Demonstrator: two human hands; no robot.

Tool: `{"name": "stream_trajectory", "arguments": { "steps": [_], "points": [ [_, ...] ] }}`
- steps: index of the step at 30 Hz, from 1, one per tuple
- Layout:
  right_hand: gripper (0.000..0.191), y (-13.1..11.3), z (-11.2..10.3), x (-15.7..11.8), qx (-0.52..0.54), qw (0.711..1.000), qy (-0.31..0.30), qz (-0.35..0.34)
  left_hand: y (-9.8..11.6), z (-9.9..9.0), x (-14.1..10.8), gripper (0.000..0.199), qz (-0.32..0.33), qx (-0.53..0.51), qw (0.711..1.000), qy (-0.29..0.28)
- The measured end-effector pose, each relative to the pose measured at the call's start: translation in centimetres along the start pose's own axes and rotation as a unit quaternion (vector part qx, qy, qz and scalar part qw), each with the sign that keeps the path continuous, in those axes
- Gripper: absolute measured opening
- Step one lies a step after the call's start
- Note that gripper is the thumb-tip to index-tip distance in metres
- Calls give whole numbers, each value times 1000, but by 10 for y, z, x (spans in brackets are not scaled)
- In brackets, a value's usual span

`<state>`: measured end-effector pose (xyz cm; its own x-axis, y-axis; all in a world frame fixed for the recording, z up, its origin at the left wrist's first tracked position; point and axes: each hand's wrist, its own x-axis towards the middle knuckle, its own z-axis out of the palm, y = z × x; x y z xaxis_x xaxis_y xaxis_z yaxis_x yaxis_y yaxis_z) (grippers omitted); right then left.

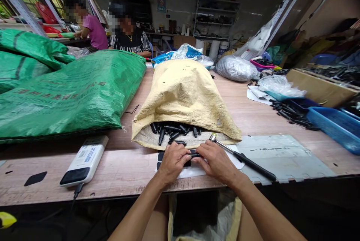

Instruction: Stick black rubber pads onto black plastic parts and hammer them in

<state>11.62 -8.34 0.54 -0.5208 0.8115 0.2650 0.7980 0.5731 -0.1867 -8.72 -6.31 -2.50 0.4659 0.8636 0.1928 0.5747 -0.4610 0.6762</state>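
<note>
My left hand (pixel 174 159) and my right hand (pixel 214 159) meet at the table's front, fingers closed on opposite ends of one small black cylindrical part (pixel 194 154). Below it lies a white sheet with black patches (pixel 161 156). Just beyond my hands, the mouth of a yellow woven sack (pixel 188 95) gapes toward me, with several similar black parts (pixel 174 135) spilling onto its lip. A hammer (pixel 242 156) with a metal shaft and black grip rests at an angle beside my right hand, its head on the sack's edge.
Green woven sacks (pixel 70 95) fill the left side, near a white power bank (pixel 84 162) with a cable. At right are a grey mat (pixel 284 158), a blue tray (pixel 334 126) and loose black parts (pixel 292 114). Another open sack (pixel 237 218) sits below the edge. Two people sit beyond.
</note>
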Motion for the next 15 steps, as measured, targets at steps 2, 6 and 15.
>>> {"name": "stream_trajectory", "arguments": {
  "steps": [2, 6, 15],
  "points": [
    [22, 0, 3, 0, 7, 1000, 14, -7, 0, 0, 0, 20, -3, -3, 1000, 6],
    [25, 2, 13, 1, 23, 999, 43, -23, -1, 1, 0, 18, -4, 1, 1000, 11],
    [20, 10, 2, -1, 58, 998, 33, -23, 2, 1, 0, 20, -2, 10, 1000, 13]
  ]
}}
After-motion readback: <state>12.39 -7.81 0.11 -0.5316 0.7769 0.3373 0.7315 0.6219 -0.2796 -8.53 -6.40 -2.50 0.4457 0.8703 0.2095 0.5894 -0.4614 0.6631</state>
